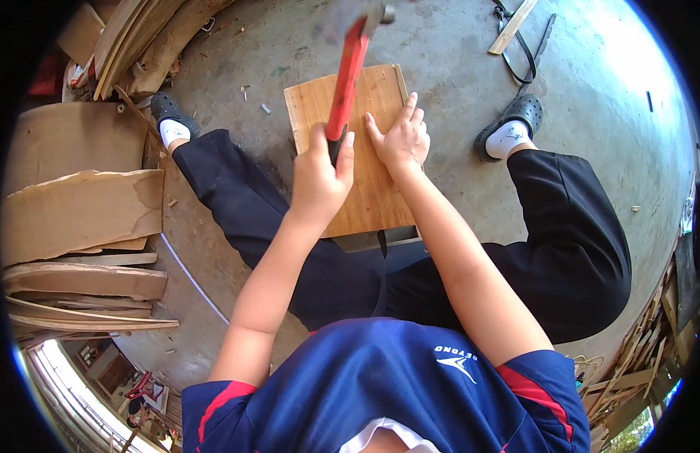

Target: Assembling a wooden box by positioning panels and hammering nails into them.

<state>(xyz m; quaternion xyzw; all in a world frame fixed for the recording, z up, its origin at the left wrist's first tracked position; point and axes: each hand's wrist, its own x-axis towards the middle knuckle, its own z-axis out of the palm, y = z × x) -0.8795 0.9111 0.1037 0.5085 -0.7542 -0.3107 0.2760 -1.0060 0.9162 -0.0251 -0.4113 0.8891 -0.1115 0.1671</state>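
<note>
My left hand (321, 181) is closed around the black grip of a hammer (348, 83) with a red handle. The hammer is raised over a wooden board (365, 200), its metal head near the top of the view and partly blurred. My right hand (403, 143) lies on the board's right side, thumb apart on the face and fingers stretched toward the edge. A narrow wooden strip (400, 80) runs along that edge, just beyond my fingers. The board lies between my legs; what supports it is mostly hidden.
Curved wooden offcuts (86, 279) are stacked on the left, with more planks (131, 45) at the upper left. A black strap (527, 64) and a light wood piece (513, 26) lie at the far right. Scrap wood (644, 362) is heaped at the lower right.
</note>
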